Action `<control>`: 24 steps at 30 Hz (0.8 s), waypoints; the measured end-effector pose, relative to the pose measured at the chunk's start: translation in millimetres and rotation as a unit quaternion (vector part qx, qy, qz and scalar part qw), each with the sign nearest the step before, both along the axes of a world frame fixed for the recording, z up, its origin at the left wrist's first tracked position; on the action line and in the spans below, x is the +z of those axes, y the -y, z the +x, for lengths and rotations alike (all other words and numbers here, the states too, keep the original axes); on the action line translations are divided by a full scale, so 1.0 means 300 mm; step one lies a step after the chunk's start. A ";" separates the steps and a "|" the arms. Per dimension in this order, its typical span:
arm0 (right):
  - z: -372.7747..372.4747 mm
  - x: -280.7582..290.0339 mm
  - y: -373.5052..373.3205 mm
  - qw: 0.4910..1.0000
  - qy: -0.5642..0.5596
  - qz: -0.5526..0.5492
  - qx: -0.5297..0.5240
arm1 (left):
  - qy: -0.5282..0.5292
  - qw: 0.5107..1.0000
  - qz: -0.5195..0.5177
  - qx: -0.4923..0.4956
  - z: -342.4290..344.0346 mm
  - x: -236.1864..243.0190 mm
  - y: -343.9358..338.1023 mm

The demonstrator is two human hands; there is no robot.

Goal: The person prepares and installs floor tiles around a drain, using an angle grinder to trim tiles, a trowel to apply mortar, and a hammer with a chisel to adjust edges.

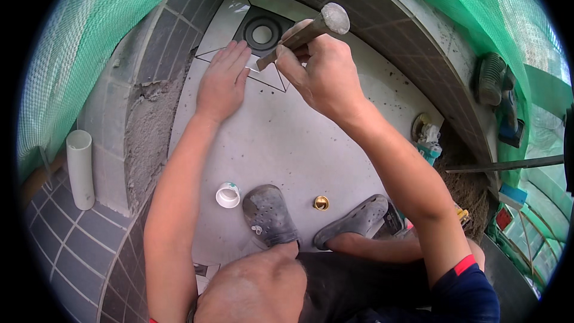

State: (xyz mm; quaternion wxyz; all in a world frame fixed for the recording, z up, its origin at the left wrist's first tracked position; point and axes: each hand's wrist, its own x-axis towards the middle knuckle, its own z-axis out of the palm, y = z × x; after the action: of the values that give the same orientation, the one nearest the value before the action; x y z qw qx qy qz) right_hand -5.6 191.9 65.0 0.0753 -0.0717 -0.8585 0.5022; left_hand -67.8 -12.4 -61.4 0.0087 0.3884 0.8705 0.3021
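Note:
My right hand (326, 75) grips a metal cold chisel (311, 31), its flattened, whitish head up and to the right. The chisel slants down to the left, its blade end at the edge of a small triangular tile piece (257, 63). This piece lies beside a dark square recess (242, 29) with a round drain opening (261, 34) in it. Flat on the light floor tile (281, 137), left of the chisel tip, rests my left hand (222, 81), its fingers stretched toward the recess and holding nothing.
A white plastic pipe fitting (228, 195) and a brass ring (321, 203) lie near my grey clogs (269, 212). A teal angle grinder (429, 146) sits at right. Dark tiled walls (382, 33) and green mesh (101, 30) surround the floor. A white pipe (80, 170) stands at left.

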 end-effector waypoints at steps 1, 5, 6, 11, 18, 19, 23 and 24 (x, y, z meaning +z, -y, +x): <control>0.001 0.000 -0.002 1.000 0.014 0.012 0.003 | 0.003 1.000 -0.006 -0.007 0.003 0.007 -0.004; 0.009 0.029 -0.017 0.999 0.023 0.004 -0.036 | 0.004 0.993 -0.115 0.008 0.095 0.048 -0.020; 0.009 0.045 -0.023 0.998 0.014 -0.012 -0.059 | 0.017 0.991 -0.133 -0.009 0.144 0.050 -0.030; 0.011 0.120 -0.063 0.993 0.092 -0.045 -0.067 | 0.121 0.981 -0.098 -0.117 0.379 0.079 -0.037; 0.052 0.043 -0.055 0.999 0.045 0.010 0.001 | 0.002 1.000 -0.018 -0.010 0.239 0.046 0.008; 0.059 0.031 -0.051 1.000 0.031 0.003 0.005 | -0.026 0.999 -0.033 0.022 0.187 0.056 0.008; 0.068 -0.004 -0.036 1.000 0.003 0.010 0.019 | -0.011 0.997 -0.073 -0.004 0.129 0.024 0.037; 0.068 -0.003 -0.041 1.000 0.018 0.013 0.014 | -0.008 0.998 -0.070 -0.001 0.133 0.019 0.034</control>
State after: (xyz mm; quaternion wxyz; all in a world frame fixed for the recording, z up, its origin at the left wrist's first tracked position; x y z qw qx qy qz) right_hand 14.7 204.2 64.1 0.0539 -0.0682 -0.8670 0.4907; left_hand -27.9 -22.7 -55.9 0.0295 0.3897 0.8893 0.2376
